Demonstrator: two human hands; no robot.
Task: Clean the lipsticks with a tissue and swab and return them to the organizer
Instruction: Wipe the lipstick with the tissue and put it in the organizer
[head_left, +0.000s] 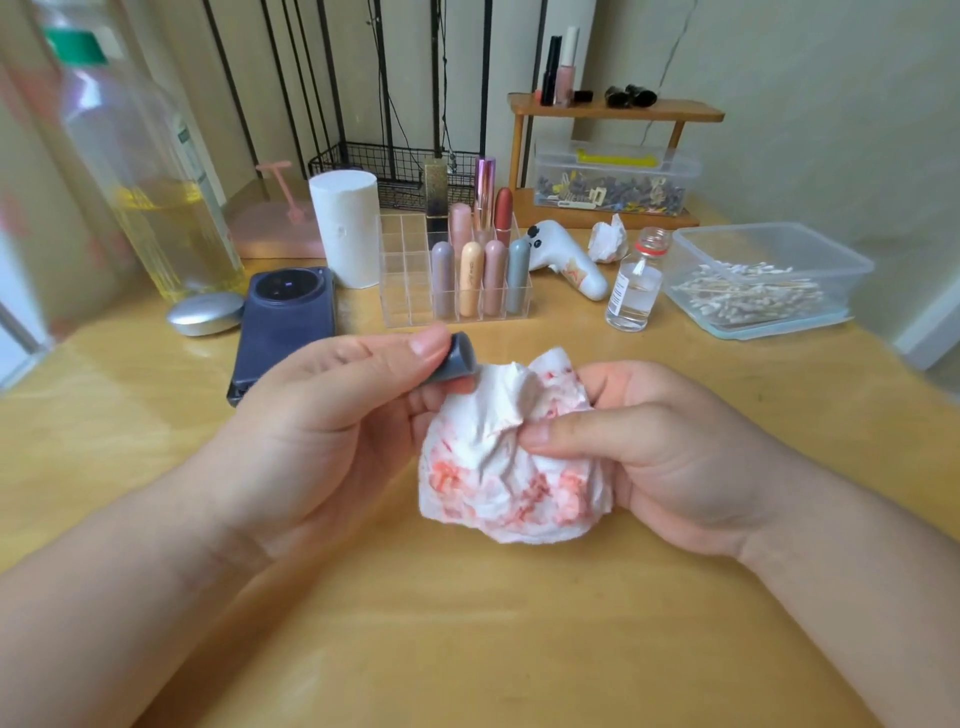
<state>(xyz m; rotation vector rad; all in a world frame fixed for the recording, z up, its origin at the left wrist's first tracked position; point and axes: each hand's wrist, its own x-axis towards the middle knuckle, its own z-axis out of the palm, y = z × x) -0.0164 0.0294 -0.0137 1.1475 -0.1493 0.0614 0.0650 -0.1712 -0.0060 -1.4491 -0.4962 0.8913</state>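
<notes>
Lipstick (453, 358) touches stained tissue (493, 467) over bare tabletop (467, 623), just before organizer (405, 270).

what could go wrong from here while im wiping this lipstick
1. The tissue is already heavily stained red, so it may smear colour back onto the grey lipstick held by the left hand, and onto the right hand gripping it.
2. The small glass bottle appears uncapped beside the swab box; reaching for a swab could tip it and spill.
</notes>
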